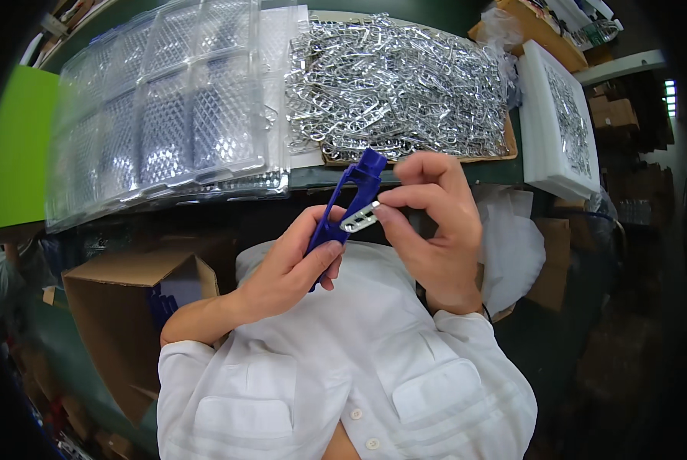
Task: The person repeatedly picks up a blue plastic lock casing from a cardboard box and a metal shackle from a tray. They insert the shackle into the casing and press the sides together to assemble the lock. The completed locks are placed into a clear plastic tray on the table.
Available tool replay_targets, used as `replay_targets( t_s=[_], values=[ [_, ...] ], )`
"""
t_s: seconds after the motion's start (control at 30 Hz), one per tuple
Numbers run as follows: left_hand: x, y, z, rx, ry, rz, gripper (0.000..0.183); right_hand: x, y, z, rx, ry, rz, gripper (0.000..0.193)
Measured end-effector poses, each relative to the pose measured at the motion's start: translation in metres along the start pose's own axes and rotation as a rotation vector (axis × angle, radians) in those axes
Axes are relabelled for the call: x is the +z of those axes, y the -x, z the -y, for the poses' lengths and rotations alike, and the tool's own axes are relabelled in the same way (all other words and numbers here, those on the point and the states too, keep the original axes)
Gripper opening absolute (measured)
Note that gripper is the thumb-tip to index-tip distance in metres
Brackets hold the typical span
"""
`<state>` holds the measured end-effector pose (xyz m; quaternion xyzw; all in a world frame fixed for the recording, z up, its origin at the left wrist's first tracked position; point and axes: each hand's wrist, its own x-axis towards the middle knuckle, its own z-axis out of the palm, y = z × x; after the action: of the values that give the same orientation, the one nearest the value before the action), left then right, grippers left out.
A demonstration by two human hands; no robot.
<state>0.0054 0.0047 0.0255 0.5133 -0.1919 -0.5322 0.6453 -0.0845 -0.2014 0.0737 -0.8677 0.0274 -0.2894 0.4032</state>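
My left hand (297,253) is closed around the lower part of a long blue plastic part (365,178), which looks like a peeler or tool handle with an open slot along it. The part tilts, its thick end up and away from me. Between the thumb and fingers of my right hand (439,222) is a small shiny metal piece (360,219) with slots in it. Its lower end lies against or just over the blue part; I cannot tell which. A big heap of similar silvery metal pieces (397,88) lies on the table beyond my hands.
Stacked clear plastic trays (159,115) stand at the far left beside a green panel (20,146). A white foam box (542,130) with more metal pieces is at the right. An open cardboard box (113,307) with blue parts sits left of my lap. Plastic bags (512,253) hang at the right.
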Motion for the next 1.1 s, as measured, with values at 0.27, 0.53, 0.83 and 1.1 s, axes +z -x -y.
replay_targets(
  t_s=[0.27,0.53,0.83,1.1],
  values=[
    [0.003,-0.005,0.014,-0.031,0.022,0.01,0.034,0.018,0.001,-0.011,0.04,0.122,0.043,0.016],
    [-0.003,-0.016,0.028,0.035,-0.138,-0.131,0.033,0.024,-0.002,-0.025,0.003,0.25,0.206,0.021],
    [-0.006,-0.023,0.026,0.105,-0.184,-0.143,0.038,0.036,0.008,-0.039,0.406,-0.091,0.108,0.049],
    [-0.01,-0.035,0.023,0.115,-0.309,-0.167,0.023,0.045,0.019,-0.04,0.49,-0.121,0.143,0.04]
  ],
)
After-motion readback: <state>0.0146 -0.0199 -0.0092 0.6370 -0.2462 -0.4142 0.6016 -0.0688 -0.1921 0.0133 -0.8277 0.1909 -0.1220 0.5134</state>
